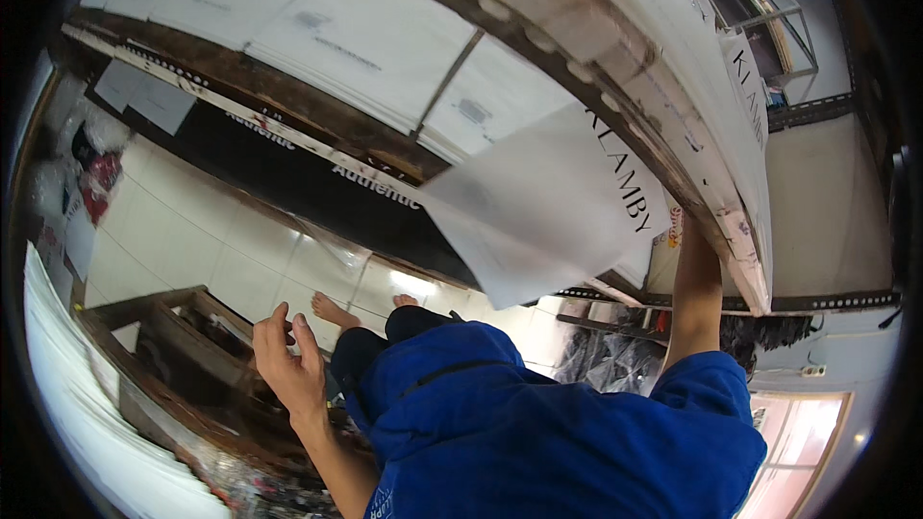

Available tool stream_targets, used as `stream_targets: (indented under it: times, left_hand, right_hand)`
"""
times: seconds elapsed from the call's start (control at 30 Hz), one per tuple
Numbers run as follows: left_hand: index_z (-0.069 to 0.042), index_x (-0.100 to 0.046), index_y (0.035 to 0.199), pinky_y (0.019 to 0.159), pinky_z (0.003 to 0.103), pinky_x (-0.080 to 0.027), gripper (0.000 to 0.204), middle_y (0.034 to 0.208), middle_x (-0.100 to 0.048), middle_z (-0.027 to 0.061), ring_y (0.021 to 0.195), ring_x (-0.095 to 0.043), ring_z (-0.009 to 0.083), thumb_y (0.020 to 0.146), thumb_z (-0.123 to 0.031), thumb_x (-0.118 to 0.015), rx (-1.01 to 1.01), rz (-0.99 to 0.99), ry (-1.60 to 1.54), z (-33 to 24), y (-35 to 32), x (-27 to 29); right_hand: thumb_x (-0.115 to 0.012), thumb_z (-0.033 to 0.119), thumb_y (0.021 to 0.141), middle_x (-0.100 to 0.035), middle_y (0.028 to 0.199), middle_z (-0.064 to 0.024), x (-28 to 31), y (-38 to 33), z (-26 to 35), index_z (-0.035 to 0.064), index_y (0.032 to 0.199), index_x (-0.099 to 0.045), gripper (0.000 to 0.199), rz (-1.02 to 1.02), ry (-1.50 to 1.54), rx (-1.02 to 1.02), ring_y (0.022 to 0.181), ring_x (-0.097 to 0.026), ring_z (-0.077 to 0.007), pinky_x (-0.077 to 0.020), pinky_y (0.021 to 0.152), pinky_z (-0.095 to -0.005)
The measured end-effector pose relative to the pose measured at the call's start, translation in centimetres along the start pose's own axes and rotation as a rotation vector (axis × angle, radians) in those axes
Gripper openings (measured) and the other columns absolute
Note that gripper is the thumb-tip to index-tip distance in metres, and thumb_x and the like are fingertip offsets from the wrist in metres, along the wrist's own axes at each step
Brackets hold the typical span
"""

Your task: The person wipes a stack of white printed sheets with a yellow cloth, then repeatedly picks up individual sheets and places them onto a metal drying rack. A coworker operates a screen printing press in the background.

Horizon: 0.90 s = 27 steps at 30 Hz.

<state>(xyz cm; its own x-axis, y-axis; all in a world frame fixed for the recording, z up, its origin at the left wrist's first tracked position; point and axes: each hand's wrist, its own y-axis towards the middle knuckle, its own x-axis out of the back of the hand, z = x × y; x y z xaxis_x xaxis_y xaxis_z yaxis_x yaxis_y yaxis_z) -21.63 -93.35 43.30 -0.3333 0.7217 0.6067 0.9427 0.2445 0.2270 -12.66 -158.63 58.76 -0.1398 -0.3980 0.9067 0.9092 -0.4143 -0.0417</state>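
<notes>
My left hand (288, 361) is raised above a wooden frame, with thumb and fingers apart and nothing in it. On the other side my right forearm (696, 293) reaches up behind the edge of a metal shelf beam (663, 125). The right hand itself is hidden there, so its grip does not show. Near that forearm, a translucent white plastic bag (538, 197) with dark lettering hangs down over the shelf front. Flat white packages (351, 38) lie in rows on the shelf behind it.
A brown wooden stand (163, 327) is at my left, beside a tall stack of white sheets (91, 404). Black boxes or panels (240, 159) with white lettering line the lower shelf. Clear plastic-wrapped items (96, 173) lie at the far left. Dark bundles (615, 356) sit below the right arm.
</notes>
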Motion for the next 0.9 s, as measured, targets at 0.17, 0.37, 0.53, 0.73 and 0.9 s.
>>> stream_targets:
  times: [0.17, 0.37, 0.53, 0.73, 0.9]
  left_hand:
    - [0.005, -0.061, 0.104, 0.060, 0.037, -0.044, 0.021, 0.081, -0.055, 0.0153, 0.067, -0.055, 0.0279, 0.089, -0.009, -0.059, 0.257, 0.164, 0.002, -0.5, -7.6, -6.7]
    - [0.007, -0.062, 0.100, 0.069, 0.042, -0.048, 0.021, 0.087, -0.060, 0.0230, 0.074, -0.060, 0.0363, 0.088, -0.010, -0.058, 0.441, 0.372, 0.074, 2.2, -19.2, -12.8]
    - [0.007, -0.064, 0.097, 0.077, 0.044, -0.047, 0.019, 0.093, -0.063, 0.0250, 0.085, -0.061, 0.0404, 0.087, -0.008, -0.058, 0.587, 0.415, 0.088, 4.8, -26.5, -14.5]
    - [0.007, -0.064, 0.097, 0.081, 0.044, -0.047, 0.019, 0.093, -0.063, 0.0257, 0.089, -0.061, 0.0415, 0.087, -0.008, -0.057, 0.703, 0.367, 0.052, 4.8, -28.2, -14.9]
    - [0.007, -0.064, 0.097, 0.082, 0.045, -0.047, 0.020, 0.093, -0.063, 0.0264, 0.088, -0.061, 0.0418, 0.087, -0.009, -0.057, 0.611, 0.333, 0.111, 3.8, -26.6, -15.1]
  right_hand:
    - [-0.054, 0.003, 0.079, -0.061, 0.074, -0.0070, -2.6, 8.9, -11.7, 0.0027, 0.080, -0.062, 0.008, 0.107, -0.318, -0.064, 0.072, -0.058, -0.0177, -0.0477, 0.066, -0.0326]
    - [-0.054, 0.003, 0.074, -0.063, 0.075, -0.0136, -5.1, 15.7, -16.8, 0.0034, 0.079, -0.065, 0.012, 0.013, -0.509, 0.152, 0.073, -0.062, -0.0251, -0.0482, 0.067, -0.0347]
    - [-0.054, 0.004, 0.075, -0.065, 0.078, -0.0147, -3.6, 19.7, -18.4, 0.0035, 0.078, -0.064, 0.011, -0.101, -0.571, 0.205, 0.077, -0.064, -0.0297, -0.0489, 0.070, -0.0375]
    - [-0.054, 0.005, 0.076, -0.065, 0.079, -0.0165, -3.5, 22.2, -19.3, 0.0043, 0.077, -0.064, 0.010, -0.164, -0.640, 0.214, 0.077, -0.064, -0.0313, -0.0488, 0.070, -0.0383]
    - [-0.053, 0.007, 0.078, -0.066, 0.081, -0.0161, -3.6, 23.5, -19.9, 0.0058, 0.078, -0.065, 0.012, -0.153, -0.675, 0.175, 0.080, -0.065, -0.0316, -0.0496, 0.073, -0.0383]
